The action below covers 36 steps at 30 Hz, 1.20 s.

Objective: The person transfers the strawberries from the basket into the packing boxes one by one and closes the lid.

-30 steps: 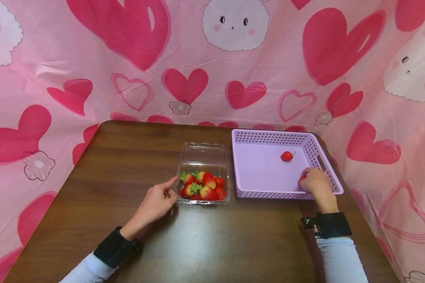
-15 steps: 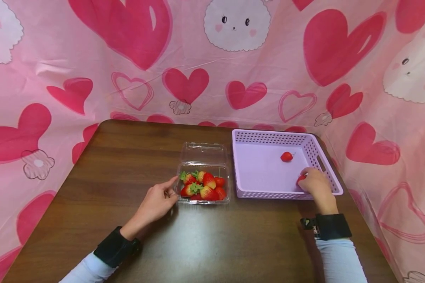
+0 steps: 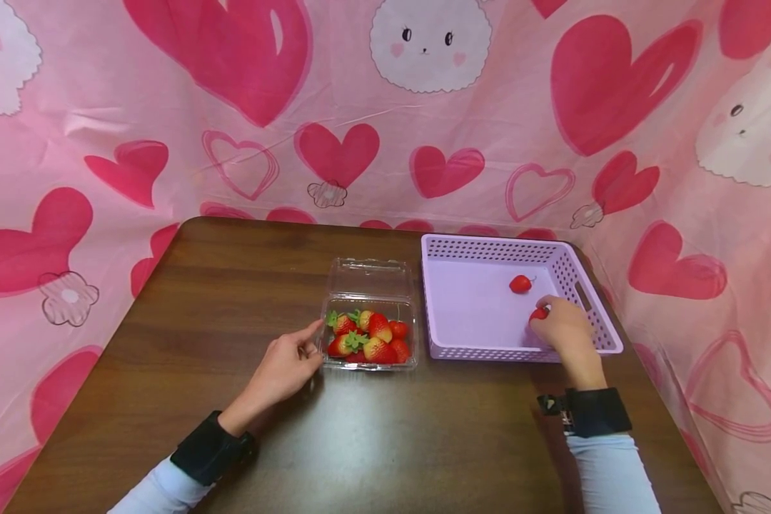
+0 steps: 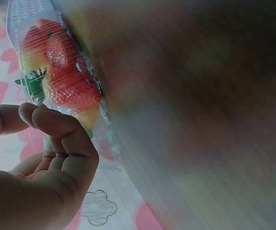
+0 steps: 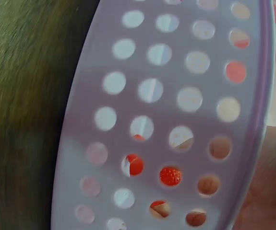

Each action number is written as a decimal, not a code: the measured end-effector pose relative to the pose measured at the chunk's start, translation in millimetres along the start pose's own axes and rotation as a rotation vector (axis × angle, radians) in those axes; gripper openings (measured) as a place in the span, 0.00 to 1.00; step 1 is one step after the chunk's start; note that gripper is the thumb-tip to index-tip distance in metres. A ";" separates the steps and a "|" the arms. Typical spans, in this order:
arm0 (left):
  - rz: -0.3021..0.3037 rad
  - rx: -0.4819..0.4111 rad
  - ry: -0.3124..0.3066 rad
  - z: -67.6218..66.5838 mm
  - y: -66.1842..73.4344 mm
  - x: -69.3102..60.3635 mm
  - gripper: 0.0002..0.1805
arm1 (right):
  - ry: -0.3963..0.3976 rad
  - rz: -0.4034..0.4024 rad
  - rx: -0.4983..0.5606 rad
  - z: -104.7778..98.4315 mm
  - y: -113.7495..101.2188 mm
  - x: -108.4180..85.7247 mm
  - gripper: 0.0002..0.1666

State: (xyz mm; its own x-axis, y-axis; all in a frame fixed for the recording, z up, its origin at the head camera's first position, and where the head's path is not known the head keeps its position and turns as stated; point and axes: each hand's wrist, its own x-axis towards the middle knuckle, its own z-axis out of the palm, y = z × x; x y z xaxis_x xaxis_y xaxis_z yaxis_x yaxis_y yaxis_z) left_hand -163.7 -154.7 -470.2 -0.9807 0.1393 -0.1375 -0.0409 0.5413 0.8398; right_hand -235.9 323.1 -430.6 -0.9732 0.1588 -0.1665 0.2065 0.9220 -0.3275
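Note:
A clear plastic clamshell box [image 3: 371,280] stands with its lid raised and several strawberries [image 3: 378,350] inside. A rounder red fruit with a thin stem [image 3: 398,329] lies among them. My left hand [image 3: 286,365] grips the box's left edge with thumb and finger; in the left wrist view the fingertips meet beside the wall. Over the lilac basket [image 3: 465,303], my right hand [image 3: 564,328] pinches a strawberry [image 3: 539,314], partly covered by the fingers. The right wrist view shows its speckled red skin [image 5: 170,176] through the basket's holes. Another stemmed red fruit [image 3: 520,284] lies on the basket floor.
Both containers rest on a dark brown wooden table [image 3: 373,442], the basket just right of the box. Pink heart-patterned cloth [image 3: 257,86] hangs behind the table and along its sides. The basket's perforated front wall [image 3: 501,353] stands below my right hand.
My right hand has shifted slightly left and up inside the basket, with the strawberry in its fingers. The left hand and the box have stayed where they were.

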 end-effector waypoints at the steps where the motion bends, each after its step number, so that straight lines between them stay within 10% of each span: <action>1: 0.000 0.002 0.001 0.0 0.2 0.0 0.35 | 0.008 -0.010 -0.001 -0.1 -1.5 0.3 0.28; 36: -0.014 0.007 -0.005 0.5 1.1 0.3 0.35 | 0.066 -0.126 0.033 1.2 -47.4 -11.3 0.29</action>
State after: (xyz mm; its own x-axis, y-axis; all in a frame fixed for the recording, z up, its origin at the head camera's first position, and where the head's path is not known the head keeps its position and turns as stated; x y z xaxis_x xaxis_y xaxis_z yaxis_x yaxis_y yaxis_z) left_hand -164.0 -153.6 -469.6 -0.9789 0.1360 -0.1524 -0.0536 0.5490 0.8341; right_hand -234.6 277.2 -414.3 -0.9959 0.0662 -0.0609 0.0842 0.9244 -0.3721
